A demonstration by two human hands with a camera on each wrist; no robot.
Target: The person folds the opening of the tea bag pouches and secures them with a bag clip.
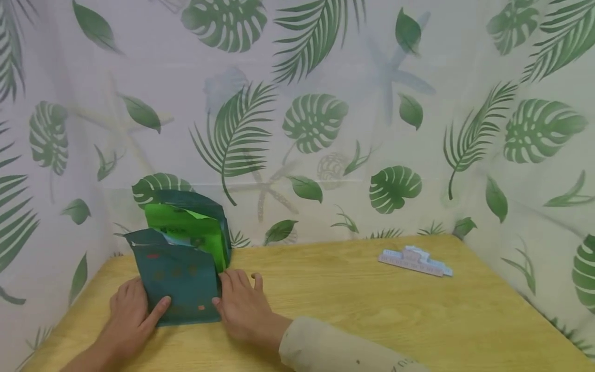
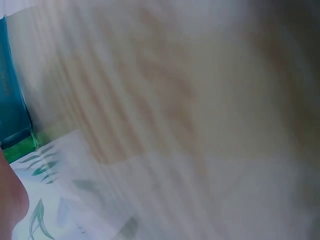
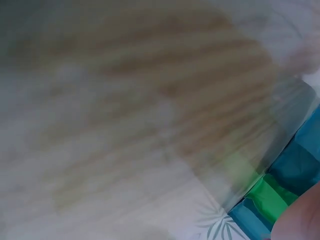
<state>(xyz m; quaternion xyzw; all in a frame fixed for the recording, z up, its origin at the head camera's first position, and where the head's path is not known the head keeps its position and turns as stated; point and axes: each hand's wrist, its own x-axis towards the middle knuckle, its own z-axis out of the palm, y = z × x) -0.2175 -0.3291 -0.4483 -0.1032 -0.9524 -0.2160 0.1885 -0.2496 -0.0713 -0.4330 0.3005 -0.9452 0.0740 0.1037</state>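
Observation:
A dark teal pouch (image 1: 181, 287) stands upright on the left part of the table, its top gaping wide. Bright green packaging (image 1: 186, 225) shows inside, between the front and back panels. My left hand (image 1: 127, 312) holds the pouch's lower left side, thumb across the front and the other fingers along the side. At the right edge my right hand (image 1: 244, 305) grips it between thumb and fingers. Part of the teal pouch (image 2: 11, 90) appears at the left of the left wrist view. Teal panels and green packaging (image 3: 270, 197) show at lower right in the right wrist view.
A pale lilac plastic piece (image 1: 415, 261) with a long straight edge and stepped top lies on the wood-grain table (image 1: 334, 289), toward the back right. Behind the table hangs a leaf-printed sheet (image 1: 297, 124). Blurred pale material fills much of both wrist views.

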